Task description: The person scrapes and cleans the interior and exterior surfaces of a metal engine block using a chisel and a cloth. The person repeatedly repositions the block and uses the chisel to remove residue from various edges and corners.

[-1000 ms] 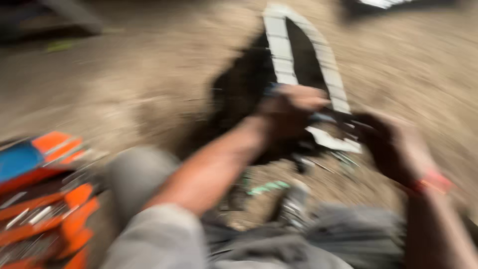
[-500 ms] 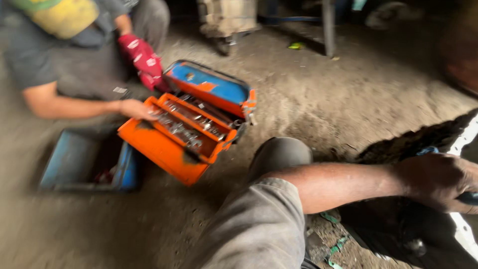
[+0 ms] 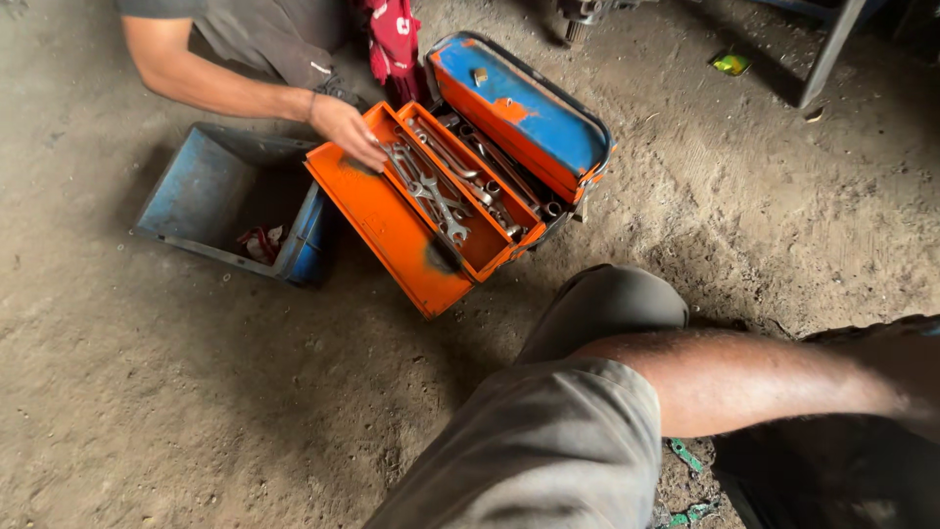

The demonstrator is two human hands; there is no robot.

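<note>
The view has swung further left and down than half a second ago: the orange and blue cantilever toolbox [image 3: 460,186], then in the upper middle, now sits near the top centre and fills more of the view. The person's left forearm [image 3: 744,377] crosses the lower right over a bent knee in grey trousers [image 3: 607,304]. The left hand, visible earlier at the right edge on a dark part, has slipped out of view there, so its fingers cannot be judged; the right hand is out of view too. A co-worker's hand [image 3: 345,127], fingers loosely spread, rests on the rim of the open orange tray beside the spanners [image 3: 431,191], much as before. The blue metal tray [image 3: 211,191] lies just left of the toolbox on the dusty floor [image 3: 147,392].
</note>
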